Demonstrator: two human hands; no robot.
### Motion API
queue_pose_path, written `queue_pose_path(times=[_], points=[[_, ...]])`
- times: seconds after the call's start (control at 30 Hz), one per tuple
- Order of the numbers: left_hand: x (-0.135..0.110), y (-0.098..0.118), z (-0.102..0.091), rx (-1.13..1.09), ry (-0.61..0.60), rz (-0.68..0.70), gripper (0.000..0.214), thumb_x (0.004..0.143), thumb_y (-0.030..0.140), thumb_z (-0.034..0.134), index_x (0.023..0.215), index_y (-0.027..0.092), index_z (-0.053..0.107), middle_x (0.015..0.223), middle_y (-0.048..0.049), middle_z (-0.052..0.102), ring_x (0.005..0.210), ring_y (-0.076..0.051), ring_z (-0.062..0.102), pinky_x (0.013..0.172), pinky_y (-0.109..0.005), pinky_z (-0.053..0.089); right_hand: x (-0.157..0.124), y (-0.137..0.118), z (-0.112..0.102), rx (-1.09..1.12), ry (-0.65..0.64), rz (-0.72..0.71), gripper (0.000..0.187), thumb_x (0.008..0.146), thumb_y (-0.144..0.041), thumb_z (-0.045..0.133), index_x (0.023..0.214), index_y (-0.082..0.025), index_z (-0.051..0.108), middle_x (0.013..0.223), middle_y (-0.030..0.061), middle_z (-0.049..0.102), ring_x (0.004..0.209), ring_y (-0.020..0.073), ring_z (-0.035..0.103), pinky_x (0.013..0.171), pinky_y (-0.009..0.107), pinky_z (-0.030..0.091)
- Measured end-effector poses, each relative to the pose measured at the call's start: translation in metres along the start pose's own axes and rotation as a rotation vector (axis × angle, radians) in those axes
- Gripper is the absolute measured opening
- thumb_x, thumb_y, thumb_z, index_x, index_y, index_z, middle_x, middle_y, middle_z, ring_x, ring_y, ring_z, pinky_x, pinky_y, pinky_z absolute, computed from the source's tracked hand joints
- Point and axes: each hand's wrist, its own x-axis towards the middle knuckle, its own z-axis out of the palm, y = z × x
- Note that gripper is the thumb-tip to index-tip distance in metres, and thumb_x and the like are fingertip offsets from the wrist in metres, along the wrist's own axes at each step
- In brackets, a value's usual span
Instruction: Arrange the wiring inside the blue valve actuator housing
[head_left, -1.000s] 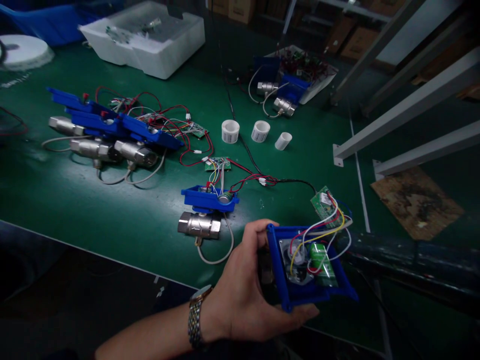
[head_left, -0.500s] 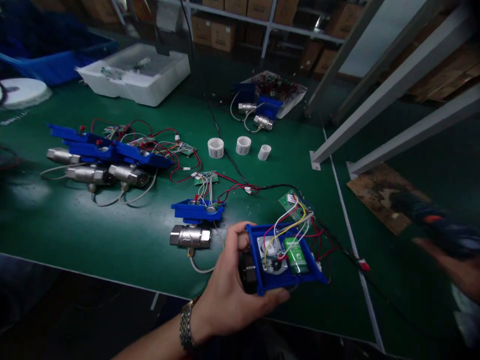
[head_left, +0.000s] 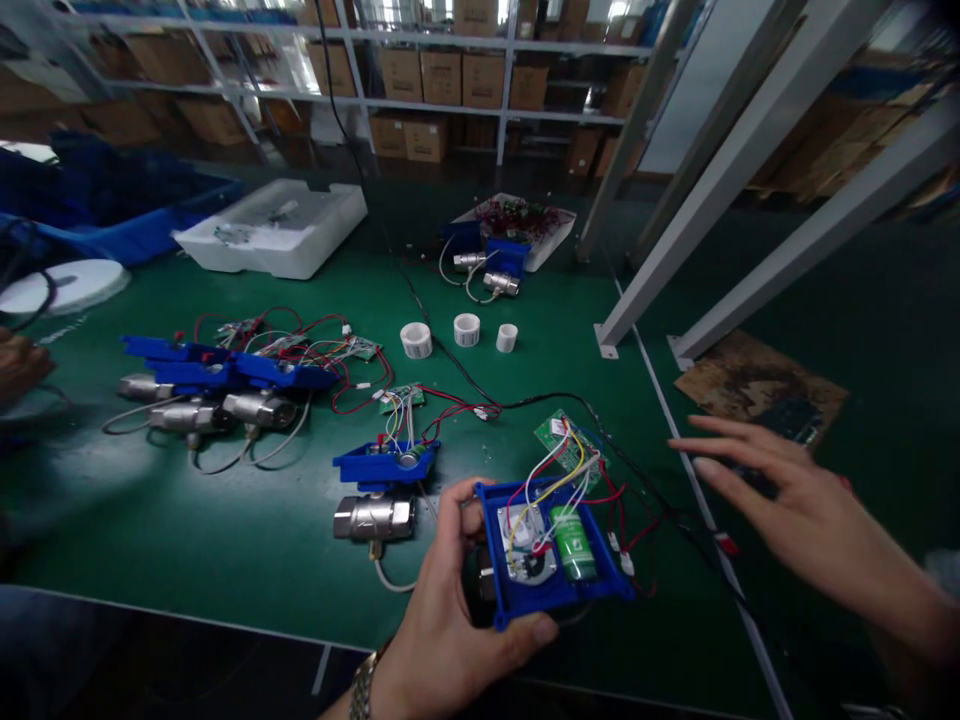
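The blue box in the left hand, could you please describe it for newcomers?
Near the front of the green table, find the left hand wearing a wristband. It grips the blue box. Unlike the resting boxes beyond, this one is held, its green battery plainly showing.

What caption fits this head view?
Left hand holds blue housing with green cylinder; right hand apart, fingers extended.

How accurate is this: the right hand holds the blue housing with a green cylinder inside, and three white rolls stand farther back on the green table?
One slip: the head view shows the left hand holding the blue housing, not the right hand. The green cylinder is inside, and three white rolls stand farther back on the green table.
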Motion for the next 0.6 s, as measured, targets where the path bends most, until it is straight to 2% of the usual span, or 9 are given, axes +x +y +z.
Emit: queue_pose_path(times=[0.07, 0.1, 0.17, 0.23, 0.3, 0.37, 0.47, 0.6], points=[[0.000, 0.000, 0.001, -0.005, -0.007, 0.009, 0.099, 0.074, 0.038, 0.094, 0.147, 0.029, 0.028, 0.139, -0.0152, 0.064, 0.124, -0.037, 0.069, 0.103, -0.054, 0.057, 0.011, -0.052, 0.006, 0.269, -0.160, -0.043, 0.053, 0.103, -0.080, 0.052, 0.116, -0.036, 0.079, 0.153, 0.0014, 0.052, 0.143, 0.0373, 0.044, 0.123, 0.062, 0.029], [0.000, 0.001, 0.001, -0.007, -0.010, 0.012, 0.099, 0.074, 0.038, 0.094, 0.147, 0.029, 0.028, 0.139, -0.0153, 0.064, 0.123, -0.037, 0.069, 0.102, -0.054, 0.057, 0.017, -0.071, 0.009, 0.393, -0.259, -0.019, 0.056, 0.102, -0.081, 0.054, 0.109, -0.033, 0.080, 0.151, 0.0026, 0.053, 0.138, 0.0374, 0.048, 0.120, 0.060, 0.036], [-0.001, 0.002, 0.002, -0.012, -0.002, 0.008, 0.099, 0.074, 0.040, 0.094, 0.147, 0.029, 0.029, 0.139, -0.0156, 0.063, 0.123, -0.038, 0.069, 0.101, -0.053, 0.057, 0.030, -0.095, 0.011, 0.560, -0.387, 0.032, 0.054, 0.098, -0.080, 0.065, 0.099, -0.028, 0.079, 0.147, 0.0037, 0.056, 0.132, 0.0358, 0.053, 0.115, 0.054, 0.042], [-0.002, 0.003, 0.002, -0.019, 0.016, -0.002, 0.100, 0.073, 0.042, 0.094, 0.148, 0.028, 0.029, 0.139, -0.0161, 0.063, 0.123, -0.038, 0.069, 0.101, -0.053, 0.057, 0.042, -0.105, 0.009, 0.626, -0.419, 0.026, 0.048, 0.096, -0.074, 0.074, 0.097, -0.026, 0.076, 0.141, 0.0036, 0.059, 0.128, 0.0327, 0.056, 0.112, 0.048, 0.044], [-0.003, 0.004, 0.002, -0.016, 0.017, -0.004, 0.102, 0.071, 0.042, 0.095, 0.148, 0.028, 0.030, 0.140, -0.0169, 0.063, 0.124, -0.039, 0.068, 0.103, -0.054, 0.057, 0.055, -0.112, 0.007, 0.627, -0.388, -0.039, 0.043, 0.096, -0.068, 0.078, 0.096, -0.025, 0.076, 0.133, 0.0039, 0.063, 0.122, 0.0298, 0.059, 0.107, 0.044, 0.045], [-0.003, 0.005, 0.000, -0.015, -0.002, 0.005, 0.104, 0.069, 0.040, 0.096, 0.149, 0.026, 0.031, 0.142, -0.0182, 0.062, 0.125, -0.039, 0.068, 0.104, -0.054, 0.056, 0.070, -0.121, 0.006, 0.671, -0.413, -0.085, 0.041, 0.094, -0.063, 0.081, 0.094, -0.023, 0.075, 0.125, 0.0053, 0.066, 0.113, 0.0274, 0.062, 0.099, 0.040, 0.047], [-0.002, 0.004, -0.005, -0.005, -0.044, 0.018, 0.107, 0.068, 0.036, 0.096, 0.151, 0.024, 0.031, 0.141, -0.0192, 0.063, 0.123, -0.038, 0.069, 0.102, -0.053, 0.058, 0.089, -0.140, 0.013, 0.796, -0.562, -0.083, 0.041, 0.088, -0.058, 0.086, 0.091, -0.019, 0.075, 0.114, 0.0068, 0.069, 0.103, 0.0249, 0.063, 0.091, 0.035, 0.048], [0.001, 0.004, -0.013, 0.044, -0.110, 0.086, 0.108, 0.064, 0.029, 0.098, 0.152, 0.024, 0.034, 0.141, -0.0184, 0.063, 0.124, -0.038, 0.068, 0.104, -0.054, 0.057, 0.103, -0.153, 0.035, 0.804, -0.707, -0.097, 0.040, 0.090, -0.057, 0.085, 0.092, -0.018, 0.075, 0.105, 0.0065, 0.070, 0.096, 0.0224, 0.062, 0.087, 0.033, 0.049]])
